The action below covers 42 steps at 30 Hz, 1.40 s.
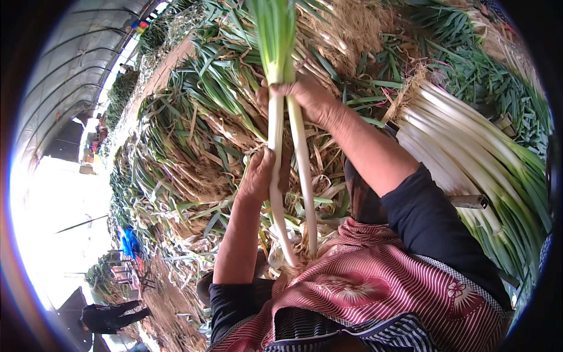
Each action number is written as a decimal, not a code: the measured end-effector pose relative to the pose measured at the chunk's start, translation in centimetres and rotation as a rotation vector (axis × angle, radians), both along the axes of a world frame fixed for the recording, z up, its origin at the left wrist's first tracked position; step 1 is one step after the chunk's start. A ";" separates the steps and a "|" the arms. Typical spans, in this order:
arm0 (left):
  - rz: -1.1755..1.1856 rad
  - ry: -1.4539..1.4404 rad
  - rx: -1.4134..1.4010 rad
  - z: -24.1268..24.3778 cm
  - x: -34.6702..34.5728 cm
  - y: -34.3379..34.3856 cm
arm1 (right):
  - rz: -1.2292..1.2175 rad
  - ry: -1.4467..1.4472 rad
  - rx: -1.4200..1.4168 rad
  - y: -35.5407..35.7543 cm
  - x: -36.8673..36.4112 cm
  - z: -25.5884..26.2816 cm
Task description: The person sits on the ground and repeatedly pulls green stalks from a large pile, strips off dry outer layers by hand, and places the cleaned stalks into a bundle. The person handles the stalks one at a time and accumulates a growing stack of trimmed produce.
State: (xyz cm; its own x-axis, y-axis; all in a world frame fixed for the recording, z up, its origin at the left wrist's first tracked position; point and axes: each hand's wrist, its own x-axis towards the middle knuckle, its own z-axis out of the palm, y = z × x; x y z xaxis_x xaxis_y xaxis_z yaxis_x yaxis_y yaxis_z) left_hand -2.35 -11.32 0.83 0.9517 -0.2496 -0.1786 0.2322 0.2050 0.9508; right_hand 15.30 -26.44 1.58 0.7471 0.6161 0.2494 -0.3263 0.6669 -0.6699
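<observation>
Two long green onions stand nearly upright before me, green leaves at the top and roots down by my patterned apron. My right hand is closed around both stalks just below the leaves. Lower down, my left hand grips the left stalk, its fingers partly hidden behind it. The right stalk hangs a little apart from the left one. To the right lies a stack of cleaned green onions with white shafts, their roots towards me.
Heaps of untrimmed green onions with dry leaves and roots cover the ground ahead and left. A metal bar end juts out by the cleaned stack. Peeled leaf scraps lie at lower left. A person in dark clothes stands farther off.
</observation>
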 end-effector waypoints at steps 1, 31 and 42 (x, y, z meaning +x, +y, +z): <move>0.070 0.048 0.044 0.3 0.7 -0.6 | -0.033 0.028 0.037 0.5 -1.1 -0.1; 1.052 -0.735 -0.343 6.2 -0.4 1.8 | 0.086 0.626 0.646 8.4 -9.0 0.6; 0.946 -0.535 0.062 16.3 -4.6 3.5 | -0.435 -0.837 -0.265 9.4 -14.4 4.1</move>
